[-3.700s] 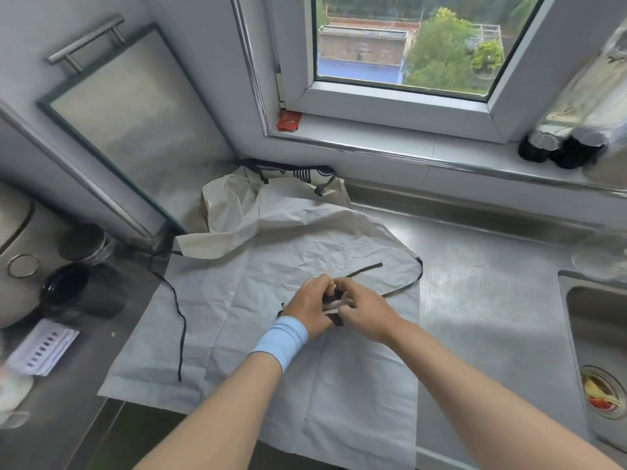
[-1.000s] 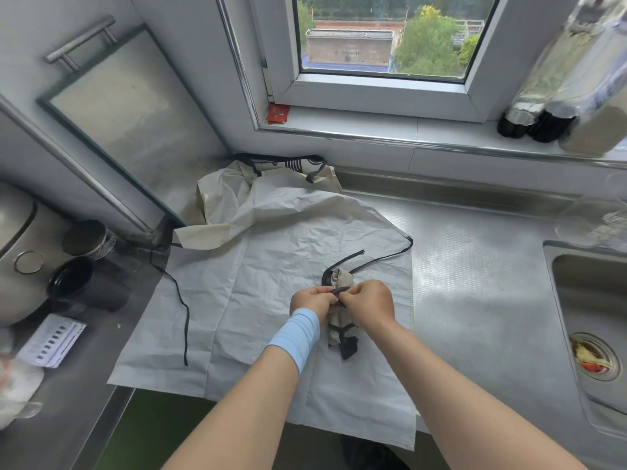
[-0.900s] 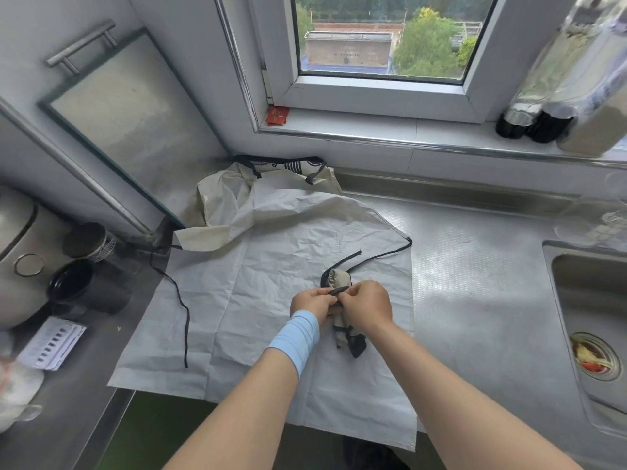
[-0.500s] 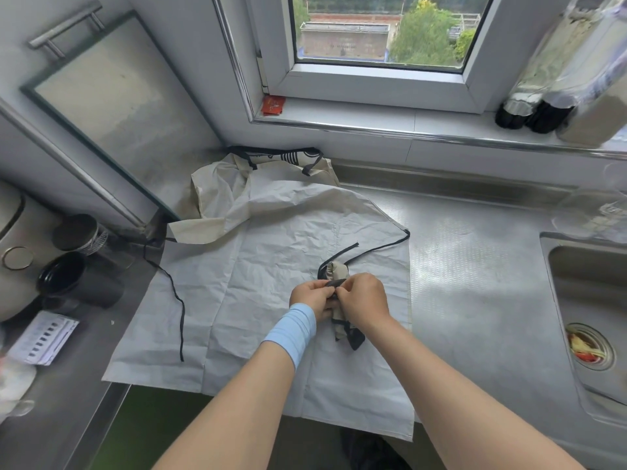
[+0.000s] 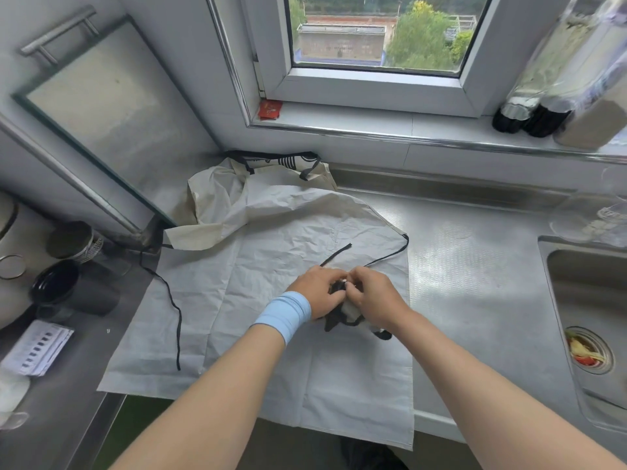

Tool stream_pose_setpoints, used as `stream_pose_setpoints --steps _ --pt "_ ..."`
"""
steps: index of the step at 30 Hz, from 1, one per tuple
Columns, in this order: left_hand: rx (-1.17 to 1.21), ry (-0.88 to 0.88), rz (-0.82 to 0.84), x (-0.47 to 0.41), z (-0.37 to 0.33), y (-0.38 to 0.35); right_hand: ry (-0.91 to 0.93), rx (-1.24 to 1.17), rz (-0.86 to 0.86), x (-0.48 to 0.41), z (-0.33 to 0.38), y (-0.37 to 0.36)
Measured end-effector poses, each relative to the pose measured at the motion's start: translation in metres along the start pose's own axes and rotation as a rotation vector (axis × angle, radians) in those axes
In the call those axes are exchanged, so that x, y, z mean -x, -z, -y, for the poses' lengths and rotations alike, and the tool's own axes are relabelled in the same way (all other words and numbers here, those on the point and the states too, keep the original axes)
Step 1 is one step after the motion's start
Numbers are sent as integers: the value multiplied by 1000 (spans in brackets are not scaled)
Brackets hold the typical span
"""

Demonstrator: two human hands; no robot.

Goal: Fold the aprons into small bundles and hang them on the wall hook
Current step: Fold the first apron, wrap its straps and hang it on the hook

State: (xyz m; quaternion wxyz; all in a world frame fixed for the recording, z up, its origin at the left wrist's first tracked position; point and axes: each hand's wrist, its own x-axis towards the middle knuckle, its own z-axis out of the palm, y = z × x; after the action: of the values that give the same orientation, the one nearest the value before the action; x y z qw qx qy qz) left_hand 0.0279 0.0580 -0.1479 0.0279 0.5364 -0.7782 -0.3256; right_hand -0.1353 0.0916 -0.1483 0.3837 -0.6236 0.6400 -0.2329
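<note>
The flat apron (image 5: 264, 334) lies spread on the counter (image 5: 475, 283), its near edge hanging over the front. It is thin, creased cloth: light, limp and quick to slide on the steel. We judge it wants holding by a hem or corner, not the middle.

On it, right of centre, sits the bundle (image 5: 351, 312), a small wad of pale cloth wrapped in black tie. Our left hand (image 5: 317, 291) and right hand (image 5: 375, 296) meet over its far end. Both are curled around it, fingertips pinching together where the tie crosses. The bundle is soft and springy, so it will likely loosen if the pinch slackens. The tie is the part to keep hold of, and later a loop of it should serve for the hook, which is not in view.

Just beyond the hands, a black strap (image 5: 386, 256) runs to the flat apron's far right corner. We cannot tell whose it is.

Farther, by the wall, the crumpled apron (image 5: 224, 201) waits unfolded.
</note>
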Motion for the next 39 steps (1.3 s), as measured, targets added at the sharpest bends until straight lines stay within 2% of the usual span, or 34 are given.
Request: stream_pose_setpoints --steps 5,9,15,20,23,26,30,34,37,39 --pt "205 30 -40 2 -10 12 -33 -79 -55 -13 12 11" --pt "376 202 -1 -2 -19 44 -59 -64 -52 -40 37 36" --pt "415 235 15 -31 -21 121 10 19 -51 -101 93 79" --pt "523 261 -16 -33 -13 179 30 -105 -72 -136 153 95" --pt "453 249 -56 -26 -1 212 -10 -259 89 -154 182 92" --pt "269 256 -93 -17 16 241 8 -245 263 -167 213 92" --pt "194 194 -141 -3 34 279 58 -239 387 -173 255 85" --pt "286 75 -171 21 45 317 75 -372 284 -164 300 73" --pt "432 46 -238 41 57 337 126 -298 116 -152 334 61" --pt "552 70 -360 47 63 340 156 -249 50 -146 354 58"
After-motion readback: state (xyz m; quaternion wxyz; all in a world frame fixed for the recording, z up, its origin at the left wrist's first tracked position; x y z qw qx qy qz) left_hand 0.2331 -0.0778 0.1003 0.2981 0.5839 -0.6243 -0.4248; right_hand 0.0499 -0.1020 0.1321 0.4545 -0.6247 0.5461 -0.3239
